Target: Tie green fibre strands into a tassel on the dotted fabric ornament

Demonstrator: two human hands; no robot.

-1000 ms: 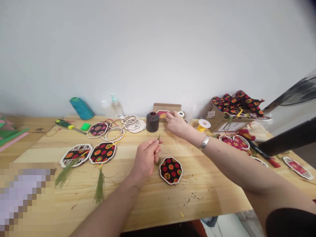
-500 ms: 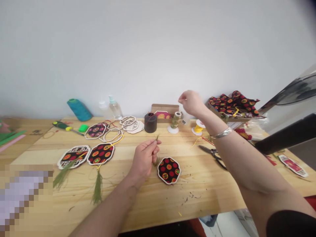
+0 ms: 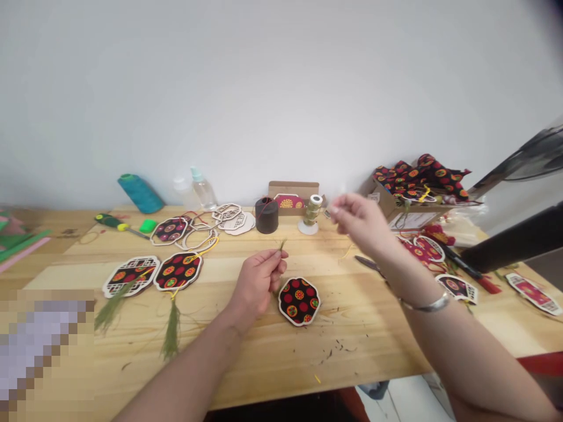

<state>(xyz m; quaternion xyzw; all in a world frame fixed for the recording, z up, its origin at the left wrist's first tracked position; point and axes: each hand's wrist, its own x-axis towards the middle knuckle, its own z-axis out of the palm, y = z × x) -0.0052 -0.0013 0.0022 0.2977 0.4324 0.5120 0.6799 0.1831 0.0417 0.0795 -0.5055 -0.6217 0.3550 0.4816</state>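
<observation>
My left hand (image 3: 258,280) is closed in a pinch on a small bunch of green thread (image 3: 282,246), held just above the wooden table (image 3: 272,357). A black fabric piece with red and yellow flowers (image 3: 299,300) lies right beside that hand. My right hand (image 3: 358,223) hovers in the air over the table with its fingers pinched; it is blurred and what it holds is too fine to name. It sits close to a green-gold thread spool (image 3: 312,213) and a black spool (image 3: 266,215). Scissors (image 3: 369,265) lie partly hidden under my right forearm.
Two finished ornaments with green tassels (image 3: 152,274) lie at the left, with wooden frames (image 3: 233,218) behind them. A teal thread cone (image 3: 139,193), clear bottles (image 3: 202,189) and a screwdriver (image 3: 116,224) line the back. A cardboard box of patterned fabric (image 3: 417,184) stands at the right.
My right hand reached to the back by the spools, rose up, then came down and nearer to me. The green-gold spool now stands uncovered. My left hand stayed put with the green thread.
</observation>
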